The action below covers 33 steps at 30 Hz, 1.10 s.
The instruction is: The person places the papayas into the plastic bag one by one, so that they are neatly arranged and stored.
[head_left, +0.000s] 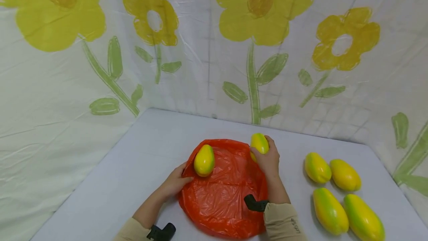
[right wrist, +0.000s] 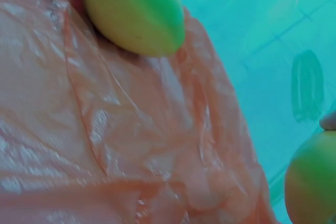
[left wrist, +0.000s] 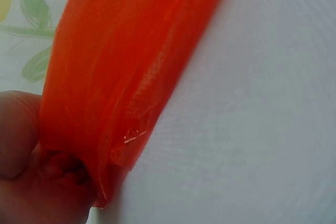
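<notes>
A red plastic bag (head_left: 220, 192) lies spread in a round shape, its rim raised at the far side. My left hand (head_left: 174, 181) grips the bag's left rim; in the left wrist view, the thumb (left wrist: 18, 135) and curled fingers hold the red film (left wrist: 121, 61). A yellow-green papaya (head_left: 204, 161) rests inside, near the left rim. At the far right rim my right hand (head_left: 270, 157) holds another papaya (head_left: 259, 143), partly hidden by the fingers. The right wrist view shows this held papaya (right wrist: 315, 182) at its edge and the resting papaya (right wrist: 136, 14) on the film.
Several more papayas lie grouped on the white table (head_left: 133, 174) to the right, among them a far one (head_left: 317, 167) and a near one (head_left: 330, 211). A curtain (head_left: 200, 66) painted with yellow flowers hangs behind the table.
</notes>
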Each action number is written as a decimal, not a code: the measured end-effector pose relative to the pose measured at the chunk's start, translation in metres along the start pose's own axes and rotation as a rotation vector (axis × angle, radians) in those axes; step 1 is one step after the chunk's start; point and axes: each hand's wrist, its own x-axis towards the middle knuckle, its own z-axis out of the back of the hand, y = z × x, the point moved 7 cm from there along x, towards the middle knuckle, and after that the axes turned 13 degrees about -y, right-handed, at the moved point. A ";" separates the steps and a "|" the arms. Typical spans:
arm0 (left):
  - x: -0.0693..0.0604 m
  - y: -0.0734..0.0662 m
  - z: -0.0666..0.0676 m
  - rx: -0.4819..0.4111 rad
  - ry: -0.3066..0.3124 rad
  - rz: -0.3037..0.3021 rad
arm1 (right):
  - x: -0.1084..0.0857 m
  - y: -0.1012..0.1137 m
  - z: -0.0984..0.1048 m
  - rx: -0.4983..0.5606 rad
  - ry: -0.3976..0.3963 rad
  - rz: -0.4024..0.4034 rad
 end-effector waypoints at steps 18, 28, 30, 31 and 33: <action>0.000 0.000 0.000 -0.022 0.018 0.004 | -0.024 0.015 -0.039 0.086 0.002 0.013; -0.001 -0.001 0.000 -0.040 0.035 0.005 | -0.042 0.018 -0.061 0.126 0.026 0.033; -0.001 -0.002 0.000 -0.035 0.038 0.001 | -0.046 0.018 -0.066 0.130 0.035 0.030; -0.001 -0.002 0.000 -0.034 0.039 0.000 | -0.048 0.018 -0.068 0.133 0.036 0.029; -0.002 -0.003 0.000 -0.033 0.040 -0.002 | -0.052 0.017 -0.071 0.135 0.034 0.022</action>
